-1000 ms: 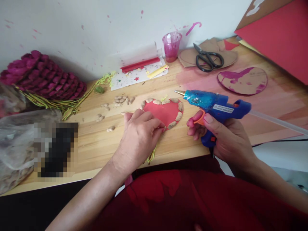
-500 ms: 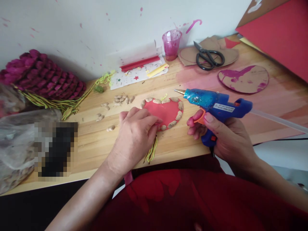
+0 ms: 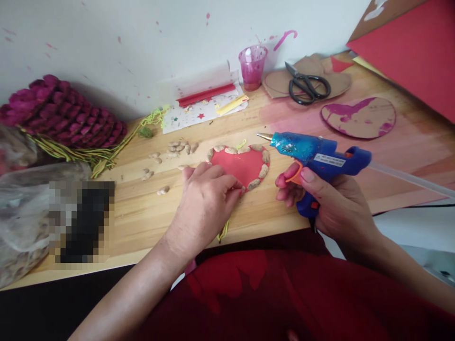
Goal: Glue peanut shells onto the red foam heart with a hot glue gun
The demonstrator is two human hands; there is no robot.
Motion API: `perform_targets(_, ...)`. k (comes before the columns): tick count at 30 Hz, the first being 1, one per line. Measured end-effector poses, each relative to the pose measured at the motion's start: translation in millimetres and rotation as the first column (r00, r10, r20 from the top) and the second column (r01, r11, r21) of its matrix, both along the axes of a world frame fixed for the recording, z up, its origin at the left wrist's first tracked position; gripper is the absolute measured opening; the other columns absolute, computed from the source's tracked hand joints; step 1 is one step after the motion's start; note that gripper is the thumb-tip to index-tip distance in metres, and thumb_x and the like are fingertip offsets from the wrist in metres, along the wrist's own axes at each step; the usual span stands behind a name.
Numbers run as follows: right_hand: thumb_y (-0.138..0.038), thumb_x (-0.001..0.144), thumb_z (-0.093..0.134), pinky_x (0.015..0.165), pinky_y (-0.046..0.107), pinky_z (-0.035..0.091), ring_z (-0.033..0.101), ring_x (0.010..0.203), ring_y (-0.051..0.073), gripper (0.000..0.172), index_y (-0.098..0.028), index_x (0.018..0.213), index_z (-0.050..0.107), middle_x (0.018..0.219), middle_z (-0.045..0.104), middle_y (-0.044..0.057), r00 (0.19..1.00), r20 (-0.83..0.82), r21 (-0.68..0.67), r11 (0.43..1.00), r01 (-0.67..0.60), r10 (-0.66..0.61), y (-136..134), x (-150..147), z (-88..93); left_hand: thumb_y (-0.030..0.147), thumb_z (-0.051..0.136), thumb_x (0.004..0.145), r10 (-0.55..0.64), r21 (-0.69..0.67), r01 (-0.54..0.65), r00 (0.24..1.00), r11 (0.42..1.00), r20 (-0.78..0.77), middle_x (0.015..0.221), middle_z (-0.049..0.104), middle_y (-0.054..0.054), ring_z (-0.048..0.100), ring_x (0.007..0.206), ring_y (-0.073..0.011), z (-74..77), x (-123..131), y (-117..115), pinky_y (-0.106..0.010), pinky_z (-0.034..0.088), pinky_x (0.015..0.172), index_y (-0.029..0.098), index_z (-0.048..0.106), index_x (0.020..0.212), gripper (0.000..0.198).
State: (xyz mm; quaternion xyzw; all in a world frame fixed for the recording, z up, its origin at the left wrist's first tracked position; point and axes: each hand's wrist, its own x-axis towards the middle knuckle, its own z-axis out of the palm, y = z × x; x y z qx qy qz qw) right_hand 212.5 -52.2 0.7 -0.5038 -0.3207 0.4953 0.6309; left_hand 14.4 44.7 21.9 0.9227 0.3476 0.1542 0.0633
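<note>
A red heart (image 3: 237,166) lies on the wooden table, with peanuts (image 3: 263,171) in their shells set along its edge. My left hand (image 3: 208,201) is closed over the heart's lower left, its thumb and fingertips pressed on a peanut (image 3: 243,189) at the bottom edge and mostly covering it. Yellow-green strings (image 3: 223,233) hang out below that hand. My right hand (image 3: 327,194) grips a blue hot glue gun (image 3: 313,149) by its handle, fingers around the orange trigger. Its metal nozzle points left, above and to the right of the heart. A clear glue stick (image 3: 408,177) sticks out of its back.
Loose peanuts (image 3: 179,148) lie left of the heart. Behind stand a pink-stained cup (image 3: 252,68) and black scissors (image 3: 309,87) on cardboard. A cardboard heart (image 3: 359,117) is at right. A magenta cone-shaped bundle (image 3: 64,111) and a plastic bag (image 3: 28,208) occupy the left.
My left hand has shifted slightly right along the heart's lower edge, and its fingertips now cover the bottom peanut that showed before. My right hand and the glue gun have hardly moved.
</note>
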Motion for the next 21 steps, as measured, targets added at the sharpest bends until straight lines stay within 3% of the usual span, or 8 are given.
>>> perform_targets(13,-0.038,0.094,0.067,0.058,0.028,0.051,0.066,0.065,0.016,0.016,-0.027,0.086,0.075,0.082,0.072,0.002,0.999,0.052,0.008,1.000,-0.007,0.007,-1,2,-3.9,0.021,0.066,0.092,-0.026,0.038,0.027,0.999,0.999,-0.044,0.077,0.069,-0.004,0.058,0.084,-0.0252,6.8,4,-5,-0.042,0.034,0.079,0.023,0.074,0.076,0.018)
perform_targets(21,-0.039,0.094,0.068,0.056,0.024,0.052,0.066,0.063,0.013,0.017,-0.024,0.089,0.073,0.076,0.071,0.001,0.997,0.075,0.069,0.997,-0.016,0.011,3,2,-7.8,0.021,0.071,0.088,0.008,0.004,-0.008,0.995,1.000,-0.095,0.080,0.071,-0.005,0.060,0.088,-0.0270,10.6,7,-2,-0.042,0.034,0.080,0.022,0.076,0.077,0.013)
